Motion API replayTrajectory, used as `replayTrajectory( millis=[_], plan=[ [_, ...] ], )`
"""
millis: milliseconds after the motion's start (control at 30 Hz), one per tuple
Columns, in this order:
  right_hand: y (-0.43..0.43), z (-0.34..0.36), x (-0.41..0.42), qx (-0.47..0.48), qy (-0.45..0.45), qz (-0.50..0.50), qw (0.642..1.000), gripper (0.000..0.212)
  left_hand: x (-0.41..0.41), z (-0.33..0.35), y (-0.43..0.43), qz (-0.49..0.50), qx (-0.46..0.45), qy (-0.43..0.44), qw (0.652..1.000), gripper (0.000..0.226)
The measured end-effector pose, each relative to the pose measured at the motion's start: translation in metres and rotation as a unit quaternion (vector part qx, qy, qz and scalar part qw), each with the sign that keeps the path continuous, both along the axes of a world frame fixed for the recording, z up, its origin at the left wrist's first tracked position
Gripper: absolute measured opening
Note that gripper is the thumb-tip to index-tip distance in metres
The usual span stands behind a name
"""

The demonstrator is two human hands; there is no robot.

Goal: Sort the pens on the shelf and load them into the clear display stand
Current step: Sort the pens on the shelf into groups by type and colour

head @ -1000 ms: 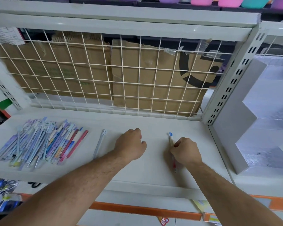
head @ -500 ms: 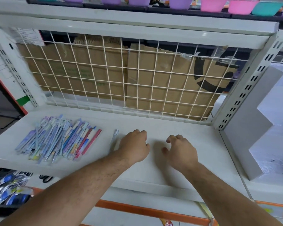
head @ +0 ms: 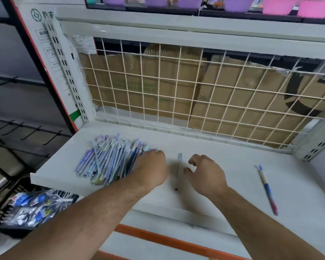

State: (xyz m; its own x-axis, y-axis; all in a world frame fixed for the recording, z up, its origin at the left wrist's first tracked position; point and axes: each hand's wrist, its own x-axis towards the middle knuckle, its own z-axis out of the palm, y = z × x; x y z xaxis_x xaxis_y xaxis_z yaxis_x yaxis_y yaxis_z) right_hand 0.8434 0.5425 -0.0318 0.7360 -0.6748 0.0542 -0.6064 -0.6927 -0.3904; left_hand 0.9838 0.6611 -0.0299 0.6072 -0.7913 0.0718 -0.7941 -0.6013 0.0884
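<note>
At the near left, a dark basket point(head: 0, 212) holds blurred packets, cut off by the frame edge. On the left of the white shelf point(head: 233, 158) lies a heap of pens point(head: 109, 160), mostly lilac and blue, too blurred and overlapped to count. The left hand point(head: 150, 169) covers the heap's right edge, fingers curled down onto it; whether it grips any pen I cannot tell. Just right, one pale pen point(head: 179, 164) lies alone, pointing far to near. The right hand point(head: 206, 175) hovers beside it, thumb and fingers loosely curled and parted, holding nothing. Well right, a second loose pen, blue-and-red point(head: 266, 188), lies alone. A wire grid point(head: 195, 87) backs the shelf, with cardboard point(head: 176, 102) behind it.
</note>
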Motion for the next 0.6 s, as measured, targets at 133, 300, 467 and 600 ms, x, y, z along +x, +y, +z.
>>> replayTrajectory(
  millis=[133, 300, 467, 600],
  plan=[
    [0.02, -0.001, 0.018, -0.007, -0.015, -0.01, 1.0, 0.021, 0.021, -0.003, 0.015, 0.026, 0.037, -0.001, 0.999, 0.032],
    [0.033, 0.001, 0.028, -0.01, -0.026, -0.032, 0.999, 0.016, 0.028, 0.0, 0.013, 0.009, 0.057, 0.051, 0.997, 0.02],
    [0.04, 0.002, 0.03, 0.0, -0.032, -0.054, 0.998, 0.016, 0.036, -0.001, 0.012, -0.003, 0.084, 0.089, 0.992, 0.01],
    [0.043, 0.0, 0.027, 0.001, -0.02, -0.064, 0.998, 0.018, 0.039, 0.001, 0.006, -0.01, 0.093, 0.127, 0.987, 0.012]
  ],
)
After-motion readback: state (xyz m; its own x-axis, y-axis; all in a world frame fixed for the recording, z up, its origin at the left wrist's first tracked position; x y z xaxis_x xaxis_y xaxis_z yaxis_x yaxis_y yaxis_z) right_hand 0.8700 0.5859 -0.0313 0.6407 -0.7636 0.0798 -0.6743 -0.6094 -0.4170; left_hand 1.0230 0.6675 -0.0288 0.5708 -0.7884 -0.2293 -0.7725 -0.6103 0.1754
